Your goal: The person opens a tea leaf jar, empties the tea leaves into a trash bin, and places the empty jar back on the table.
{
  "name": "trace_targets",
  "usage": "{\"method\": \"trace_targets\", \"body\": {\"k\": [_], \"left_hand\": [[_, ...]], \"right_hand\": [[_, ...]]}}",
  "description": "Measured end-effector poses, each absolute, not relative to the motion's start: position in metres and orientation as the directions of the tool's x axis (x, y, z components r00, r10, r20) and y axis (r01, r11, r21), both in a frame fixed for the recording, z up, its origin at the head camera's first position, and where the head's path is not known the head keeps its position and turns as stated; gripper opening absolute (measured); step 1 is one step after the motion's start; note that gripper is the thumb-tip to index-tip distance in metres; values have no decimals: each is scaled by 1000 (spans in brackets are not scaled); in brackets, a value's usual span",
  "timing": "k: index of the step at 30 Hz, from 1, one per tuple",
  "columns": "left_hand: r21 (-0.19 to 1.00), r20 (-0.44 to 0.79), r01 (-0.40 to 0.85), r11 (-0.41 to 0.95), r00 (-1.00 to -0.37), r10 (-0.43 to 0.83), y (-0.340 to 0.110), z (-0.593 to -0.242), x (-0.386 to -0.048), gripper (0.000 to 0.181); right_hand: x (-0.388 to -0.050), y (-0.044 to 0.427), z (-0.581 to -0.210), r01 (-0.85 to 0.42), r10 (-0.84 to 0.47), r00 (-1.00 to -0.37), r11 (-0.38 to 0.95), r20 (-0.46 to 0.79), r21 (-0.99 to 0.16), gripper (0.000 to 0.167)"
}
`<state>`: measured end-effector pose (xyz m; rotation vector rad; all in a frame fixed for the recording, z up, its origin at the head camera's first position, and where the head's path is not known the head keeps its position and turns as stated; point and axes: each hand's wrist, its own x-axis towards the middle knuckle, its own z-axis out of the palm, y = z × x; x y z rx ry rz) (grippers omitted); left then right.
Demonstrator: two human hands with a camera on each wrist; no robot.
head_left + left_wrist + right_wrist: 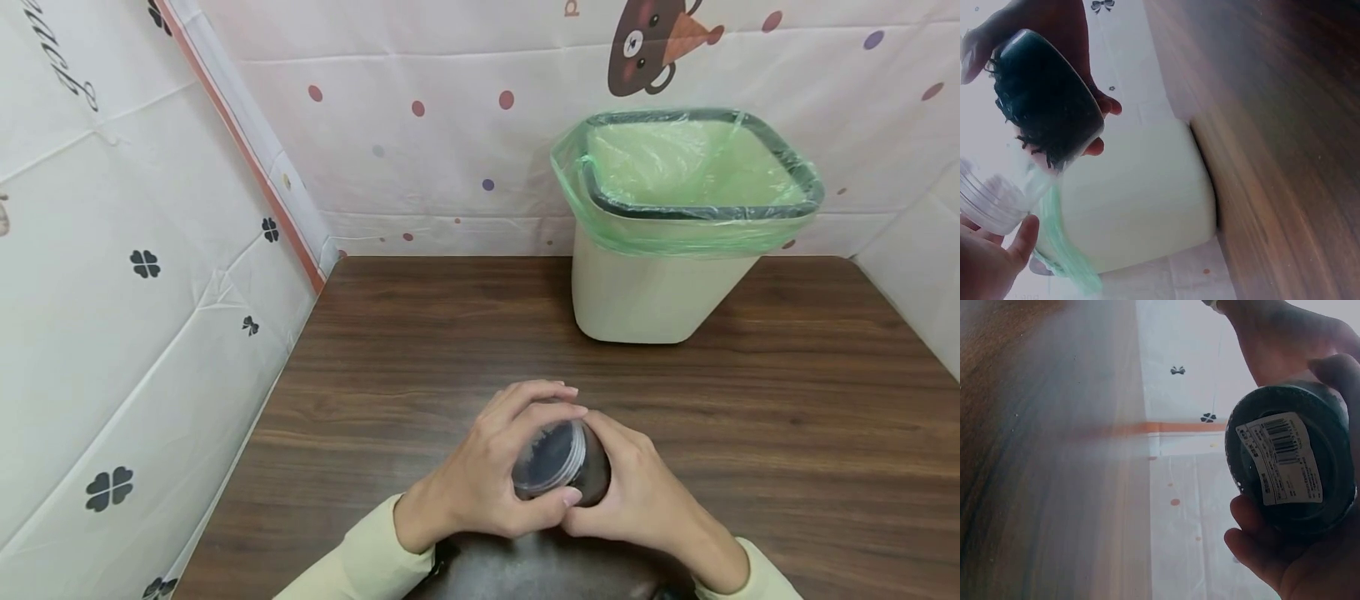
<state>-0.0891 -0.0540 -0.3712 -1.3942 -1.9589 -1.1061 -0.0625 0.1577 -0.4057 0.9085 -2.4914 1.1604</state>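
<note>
Both hands close round one jar: the left hand curls about its clear, ridged end, while the right hand grips the dark body, the two thumbs coming near each other on the near side. The jar is tilted between them at the near middle of the table, and the fingers hide much of it. Beyond, toward the back and right, a bin stands upright on the table, well apart from the hands, covering part of the back edge and of the wall sheet behind. That sheet is creased and pale, printed with dots and a brown bear-like figure; to the left hangs another sheet with dark clovers. The bin is cream, smooth and tapered toward its base, lined with a thin, crinkled green bag folded over a dark rim. In the left wrist view the jar looks see-through, with a dark mass packed toward its base and loose, stringy ends along the edge; exactly what it is, I cannot tell. Its round base carries a white barcode label, curling slightly. Brown, streaky wood grain runs across the table, and pale sleeves cover the forearms.
</note>
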Motion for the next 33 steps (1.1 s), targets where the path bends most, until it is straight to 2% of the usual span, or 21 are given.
{"method": "trace_targets", "body": {"k": [12, 17, 24, 33], "left_hand": [[266, 789, 964, 25, -232, 569, -59, -363, -92, 57], [253, 782, 967, 8, -210, 587, -60, -363, -93, 58], [225, 779, 974, -17, -170, 603, -58, -363, -95, 56], [240, 783, 971, -18, -183, 595, -57, -366, -95, 47]], "right_hand": [[-64, 159, -402, -656, -504, -735, 356, 454, -665, 89], [-63, 158, -401, -667, -528, -717, 327, 456, -670, 91], [-63, 157, -401, -658, -556, -702, 266, 445, -704, 74], [-62, 156, -400, -659, -557, -705, 285, 440, -696, 74]]}}
